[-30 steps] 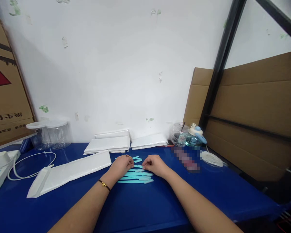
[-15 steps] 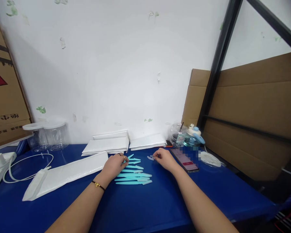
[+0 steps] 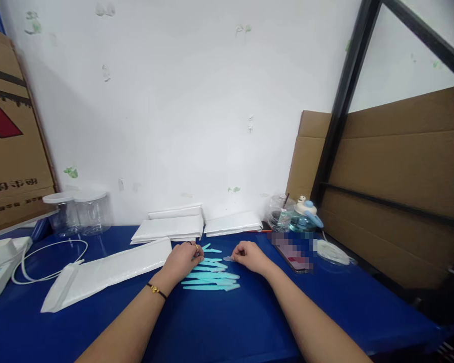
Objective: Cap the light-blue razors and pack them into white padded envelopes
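Note:
Several light blue plastic sticks [image 3: 213,276] lie in a loose row on the blue table [image 3: 219,322]. My left hand [image 3: 182,260], with a ring and a dark bracelet, rests curled on the left ends of the sticks and presses on them. Just right of the pile, my right hand [image 3: 250,256] is closed in a pinch on the tip of one small pale blue stick [image 3: 227,259], held low over the table.
A long white padded bag [image 3: 109,272] lies at the left, stacks of white bags [image 3: 170,227] at the wall. Clear jars [image 3: 77,212], a white cable [image 3: 49,257], a phone [image 3: 293,252], a water bottle [image 3: 304,214] and cardboard boxes [image 3: 397,176] surround the work spot.
My right hand drew a stick out to the right, away from the pile, then came back a little toward it. The left hand stayed on the sticks.

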Demonstrator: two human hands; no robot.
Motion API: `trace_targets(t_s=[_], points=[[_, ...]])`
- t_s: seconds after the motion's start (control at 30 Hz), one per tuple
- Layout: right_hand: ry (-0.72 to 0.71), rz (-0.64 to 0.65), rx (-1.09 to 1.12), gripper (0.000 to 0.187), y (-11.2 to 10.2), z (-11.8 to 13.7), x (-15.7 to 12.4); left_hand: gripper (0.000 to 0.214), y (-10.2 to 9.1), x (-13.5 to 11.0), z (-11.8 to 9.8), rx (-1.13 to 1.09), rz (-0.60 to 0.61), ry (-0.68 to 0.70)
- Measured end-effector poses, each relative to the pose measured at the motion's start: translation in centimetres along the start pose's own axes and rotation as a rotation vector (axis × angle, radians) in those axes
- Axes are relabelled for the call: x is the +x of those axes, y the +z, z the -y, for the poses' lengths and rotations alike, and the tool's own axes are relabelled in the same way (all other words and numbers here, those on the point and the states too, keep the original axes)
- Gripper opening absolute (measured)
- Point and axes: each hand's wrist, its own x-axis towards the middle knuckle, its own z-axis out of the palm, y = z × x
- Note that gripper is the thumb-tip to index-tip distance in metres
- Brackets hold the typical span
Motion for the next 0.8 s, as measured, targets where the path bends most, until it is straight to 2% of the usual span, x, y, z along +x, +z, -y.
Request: trace_targets(t_s=[0.2,0.33,0.53,0.8], points=[[-0.020,-0.028,0.039,0.015,0.0,-0.3,-0.1,0.040,-1.1,-0.8,-0.6,0.094,0.001,0.123],[-0.063,-0.025,0.040,0.005,0.0,-0.3,-0.2,0.051,-0.9,-1.1,-0.5,0.163,0.057,0.178],[-0.050,-0.047,0.020,0.003,0.2,-0.4,0.0,0.052,-0.3,-1.0,-0.6,0.197,0.074,0.182],[-0.057,-0.082,0.010,0.004,1.3,0.0,0.5,0.053,-0.7,-1.2,-1.0,0.169,0.089,0.190]])
